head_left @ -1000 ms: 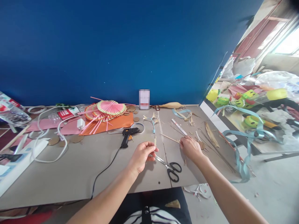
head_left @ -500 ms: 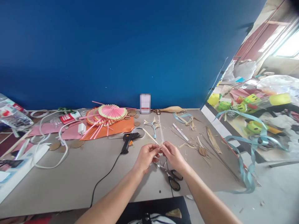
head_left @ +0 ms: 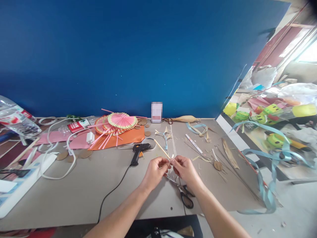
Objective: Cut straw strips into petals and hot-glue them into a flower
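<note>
Pinching a thin pale strip (head_left: 162, 149) now, right over the near middle of the grey table (head_left: 119, 191)! Holds it between thumb and fingers of the left hand (head_left: 156, 170), with the right hand (head_left: 184, 168) pinching too, just beside. Gathers both sets of fingertips around the near end, probably for fine control of so slim a piece. Lets the long free end point up and off to the far left, clear of the knuckles. By the right thumb, a small pale tip poking up: hard to tell, same strip or separate scrap. Just below, partly covered by the right hand, black-handled scissors (head_left: 180, 187), handles to the near right, likely within quick reach. Over to the left, a glue gun (head_left: 136, 153), nozzle to the right, perhaps parked clear of the fingers. Beyond the hands, a light-blue ribbon piece (head_left: 166, 142). Out right, a white pen-like stick (head_left: 193, 143) and a round brown disc (head_left: 218, 166). Far left, paper fans (head_left: 122, 120) on an orange sheet (head_left: 131, 136), presumably set back to spare working room.
</note>
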`<state>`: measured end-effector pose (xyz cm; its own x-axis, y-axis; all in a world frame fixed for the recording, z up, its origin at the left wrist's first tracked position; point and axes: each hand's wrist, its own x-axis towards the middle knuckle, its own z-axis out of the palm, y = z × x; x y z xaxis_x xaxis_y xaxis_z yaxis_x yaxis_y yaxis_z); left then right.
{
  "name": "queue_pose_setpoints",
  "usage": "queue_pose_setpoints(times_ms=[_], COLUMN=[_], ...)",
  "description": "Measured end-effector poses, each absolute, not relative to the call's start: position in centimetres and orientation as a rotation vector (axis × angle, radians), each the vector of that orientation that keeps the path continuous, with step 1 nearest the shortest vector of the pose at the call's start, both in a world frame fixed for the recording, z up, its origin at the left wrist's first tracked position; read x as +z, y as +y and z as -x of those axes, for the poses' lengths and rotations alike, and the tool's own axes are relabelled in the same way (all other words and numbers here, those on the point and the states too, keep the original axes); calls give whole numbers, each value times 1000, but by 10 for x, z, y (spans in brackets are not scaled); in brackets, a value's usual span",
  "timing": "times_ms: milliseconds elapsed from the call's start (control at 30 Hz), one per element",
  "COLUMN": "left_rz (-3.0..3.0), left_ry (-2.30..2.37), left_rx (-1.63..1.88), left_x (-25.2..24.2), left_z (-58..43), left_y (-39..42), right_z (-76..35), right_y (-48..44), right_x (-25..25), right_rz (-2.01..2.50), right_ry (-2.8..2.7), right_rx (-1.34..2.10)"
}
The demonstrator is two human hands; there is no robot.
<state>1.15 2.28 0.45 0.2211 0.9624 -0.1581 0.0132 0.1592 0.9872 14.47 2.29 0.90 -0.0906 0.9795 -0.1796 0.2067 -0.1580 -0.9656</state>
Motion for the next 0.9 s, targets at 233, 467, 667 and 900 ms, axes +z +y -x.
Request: queue_pose_setpoints(times_ms=[233,467,667,900], left_rz=[-1226,-1312,-1336,-1310], left_ry=[1088,1037,847,713], left_rx=[976,969,902,944], left_x=[7,4,7,24], left_z=[-9,-4,8,14], left_y=[25,21,9,5], right_z=[-143,-141,-148,-153], right_y=[22,14,-1,-3], right_x=[21,13,25,49], right_rz=[1432,1299,1128,937], right_ry=[-1368,-1102,-818,-652], right_rx=[1363,1655,2120,2443])
